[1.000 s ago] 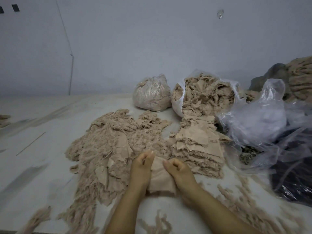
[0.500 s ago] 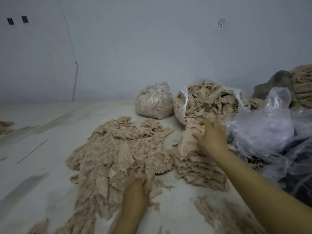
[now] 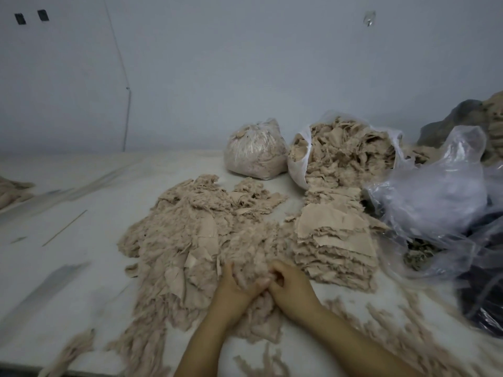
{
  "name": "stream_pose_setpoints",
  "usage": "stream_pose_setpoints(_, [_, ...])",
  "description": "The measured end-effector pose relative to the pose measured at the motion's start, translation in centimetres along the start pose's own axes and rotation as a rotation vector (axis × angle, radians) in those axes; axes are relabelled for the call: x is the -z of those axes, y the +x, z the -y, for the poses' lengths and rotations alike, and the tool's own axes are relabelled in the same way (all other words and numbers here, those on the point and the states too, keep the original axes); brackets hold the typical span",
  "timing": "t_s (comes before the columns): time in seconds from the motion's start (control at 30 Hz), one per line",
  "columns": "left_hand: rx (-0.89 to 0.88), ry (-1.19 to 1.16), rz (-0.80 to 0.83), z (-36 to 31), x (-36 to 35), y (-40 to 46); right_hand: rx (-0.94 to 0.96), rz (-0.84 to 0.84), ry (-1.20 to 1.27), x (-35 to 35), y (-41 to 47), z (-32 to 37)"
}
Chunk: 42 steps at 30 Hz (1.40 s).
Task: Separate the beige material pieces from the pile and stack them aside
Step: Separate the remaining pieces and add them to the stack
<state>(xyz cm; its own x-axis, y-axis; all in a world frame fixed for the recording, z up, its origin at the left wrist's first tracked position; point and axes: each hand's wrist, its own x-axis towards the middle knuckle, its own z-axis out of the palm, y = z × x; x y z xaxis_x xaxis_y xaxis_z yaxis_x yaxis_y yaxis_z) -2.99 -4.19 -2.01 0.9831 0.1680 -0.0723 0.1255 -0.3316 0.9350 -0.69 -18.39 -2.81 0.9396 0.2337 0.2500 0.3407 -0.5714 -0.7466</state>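
A wide loose pile of beige material pieces (image 3: pixel 190 235) spreads over the middle of the white table (image 3: pixel 81 262). To its right stands a neat stack of flat beige pieces (image 3: pixel 337 240). My left hand (image 3: pixel 234 288) and my right hand (image 3: pixel 290 284) meet at the pile's near edge, side by side, fingers curled into a fluffy beige piece (image 3: pixel 253 257) between them. The fingertips are partly buried in the material.
A tied clear bag of scraps (image 3: pixel 254 152) and an open white bag full of beige pieces (image 3: pixel 345 153) stand at the back. Crumpled clear plastic (image 3: pixel 438 194) and a dark bag (image 3: pixel 481 297) lie right. Loose fibre strands (image 3: pixel 381 319) litter the near edge.
My right hand has come back from the stack on the right, leaving a piece there, and joined my left hand at the pile's near edge. Both now grip a new piece.
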Motion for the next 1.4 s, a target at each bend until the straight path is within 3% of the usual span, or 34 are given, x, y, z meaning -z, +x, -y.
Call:
stream_pose_setpoints(0.17, [0.273,-0.573,-0.208,0.1,-0.1,1.9,-0.069,0.107,0.09,1.1,-0.7,-1.6])
stream_pose_setpoints(0.23, [0.279,-0.574,-0.291,-0.3,0.4,2.5,-0.126,0.043,0.058,1.1,-0.6,-1.7])
stream_pose_setpoints(0.33, [0.032,-0.372,-0.421,-2.2,1.2,3.0,-0.239,0.038,0.278,0.6,0.4,-0.2])
stream_pose_setpoints(0.47, [-0.284,-0.171,-0.315,-5.9,1.7,2.6,-0.313,0.273,1.086,-1.0,3.3,4.4])
stream_pose_setpoints(0.53, [-0.471,0.049,-0.314,-6.6,2.0,1.9,-0.35,0.219,1.342,-1.1,4.9,6.2])
stream_pose_setpoints(0.6, [-0.629,0.22,-0.295,-6.2,2.7,0.9,-0.477,0.096,1.389,-0.8,5.6,6.6])
stream_pose_setpoints(0.7, [-0.676,0.524,0.052,-3.8,2.9,-0.6,-0.595,-0.025,1.255,-0.7,4.0,4.0])
stream_pose_setpoints(0.8, [-0.56,0.72,0.4,-0.6,1.8,-1.2,-0.557,-0.015,0.863,-0.1,1.7,1.5])
stream_pose_setpoints(0.87, [-0.492,0.662,0.401,0.4,1.5,-1.2,-0.493,-0.038,0.605,0.3,0.8,0.8])
stream_pose_setpoints(1.0, [-0.435,0.554,0.21,0.8,1.6,-1.3,-0.247,0.018,0.169,0.6,-0.4,-0.4])
stream_pose_setpoints(1.1, [-0.314,0.522,0.089,0.8,1.8,-1.2,-0.3,-0.013,0.183,1.6,-1.3,-1.2])
stream_pose_setpoints(1.2, [-0.261,0.71,0.089,0.3,2.5,-0.7,-0.402,0.009,0.244,2.8,-1.9,-2.0])
stream_pose_setpoints(1.33, [-0.478,0.709,0.005,-1.4,1.4,0.2,-0.43,0.116,-0.053,3.7,-2.3,-2.0])
stream_pose_setpoints(1.4, [-0.624,0.606,0.171,-1.9,-0.6,0.2,-0.408,0.091,-0.171,3.4,-2.2,-1.4])
